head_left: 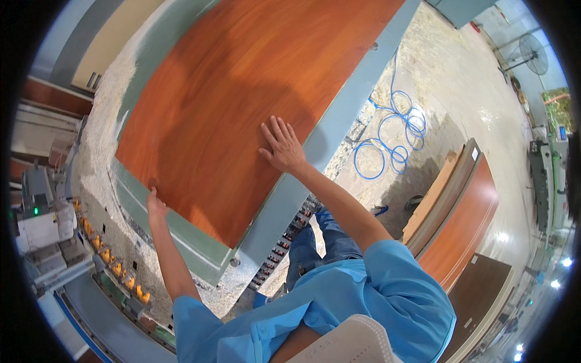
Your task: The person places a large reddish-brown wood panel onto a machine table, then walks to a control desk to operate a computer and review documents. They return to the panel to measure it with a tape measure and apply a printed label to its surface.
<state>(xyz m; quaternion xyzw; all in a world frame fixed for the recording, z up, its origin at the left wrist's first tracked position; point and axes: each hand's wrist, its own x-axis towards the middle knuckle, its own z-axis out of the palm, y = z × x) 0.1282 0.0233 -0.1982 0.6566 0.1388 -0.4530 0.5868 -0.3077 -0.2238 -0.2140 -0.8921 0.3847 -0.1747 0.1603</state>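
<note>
A large reddish-brown wood-grain panel (224, 115) lies flat on a machine bed with a green surface (200, 251) and a grey-blue side rail (345, 106). My left hand (157, 204) is closed on the panel's near-left edge, thumb on top; the fingers under the edge are hidden. Flat on the panel's face, close to its right edge, rests my right hand (284, 146). Its fingers are stretched out and it grips nothing. My shadow falls across the panel's middle.
Sawdust (100, 154) coats the bed's left border, beside a row of yellow fittings (112, 260). On the floor at right lies a coiled blue air hose (393, 136). More panels (463, 218) lean in a stack nearby. A standing fan (532, 53) is at the far right.
</note>
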